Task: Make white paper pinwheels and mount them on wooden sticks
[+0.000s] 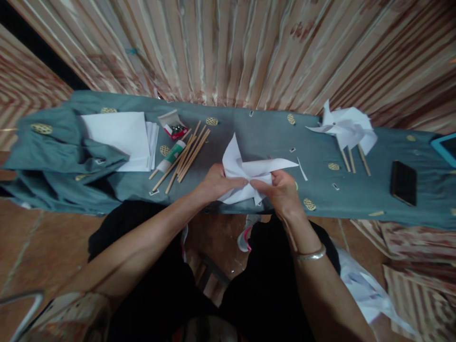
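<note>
Both hands hold a white paper pinwheel (249,168) over the front edge of the cloth-covered table (245,128). My left hand (219,183) grips its left side, the thumb pressing near the centre. From the other side my right hand (280,187) pinches it, and that thumb also lies at the middle. One pointed blade stands up at the left and another reaches out to the right. The fingers beneath the paper are mostly hidden. A thin white paper strip (302,168) lies just right of my right hand.
Wooden sticks (188,154), a green-and-white glue tube (171,156) and a small open box of metal pins (173,126) lie left. Further left is a stack of white paper (117,137). Finished pinwheels on sticks (351,126), a phone (403,183) and a blue-edged device (445,147) are right.
</note>
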A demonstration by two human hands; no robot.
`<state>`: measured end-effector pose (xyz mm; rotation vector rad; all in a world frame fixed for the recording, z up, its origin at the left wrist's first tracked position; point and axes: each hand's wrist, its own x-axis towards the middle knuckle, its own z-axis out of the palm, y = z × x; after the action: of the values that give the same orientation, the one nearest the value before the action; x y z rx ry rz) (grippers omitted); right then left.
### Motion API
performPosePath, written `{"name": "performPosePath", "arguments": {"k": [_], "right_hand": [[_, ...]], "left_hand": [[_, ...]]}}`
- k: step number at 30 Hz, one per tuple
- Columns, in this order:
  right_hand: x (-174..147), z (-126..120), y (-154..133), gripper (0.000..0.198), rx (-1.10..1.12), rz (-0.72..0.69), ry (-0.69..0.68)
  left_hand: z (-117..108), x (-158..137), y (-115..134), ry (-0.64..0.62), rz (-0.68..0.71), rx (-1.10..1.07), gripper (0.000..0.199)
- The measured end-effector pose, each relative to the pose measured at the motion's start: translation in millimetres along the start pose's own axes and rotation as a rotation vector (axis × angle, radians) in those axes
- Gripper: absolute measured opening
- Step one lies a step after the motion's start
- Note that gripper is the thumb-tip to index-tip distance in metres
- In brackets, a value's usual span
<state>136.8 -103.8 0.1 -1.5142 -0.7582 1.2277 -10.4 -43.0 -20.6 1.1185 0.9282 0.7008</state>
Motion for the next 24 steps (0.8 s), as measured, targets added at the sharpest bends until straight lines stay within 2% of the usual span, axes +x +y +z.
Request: {"name": "performPosePath", "arguments": {"k": [6,12,17,24], "right_hand": [[-0.4,1.7,-2.5,0.04,0.022,0.0,-0.012],[1.2,5.1,-1.6,0.047,0.037,-0.003,-0.015],[2.5,7.6,-1.8,0.048,0.04,0.003,-0.005],[4.8,16.7,-3.3,0.051,-0.001,-0.019,-0.017]], "left_hand": [[-1.8,-0.5,1.9,-0.026,-0.004,-0.004,0.02],[-0.9,2.2,-2.2,0.069,0.016,-0.029,0.027],[-2.2,1.8,-0.2,0.073,0.033,-0.039,0.022],[-6.3,-0.4,-1.8,0.109,0.024,-0.087,0.026]]}}
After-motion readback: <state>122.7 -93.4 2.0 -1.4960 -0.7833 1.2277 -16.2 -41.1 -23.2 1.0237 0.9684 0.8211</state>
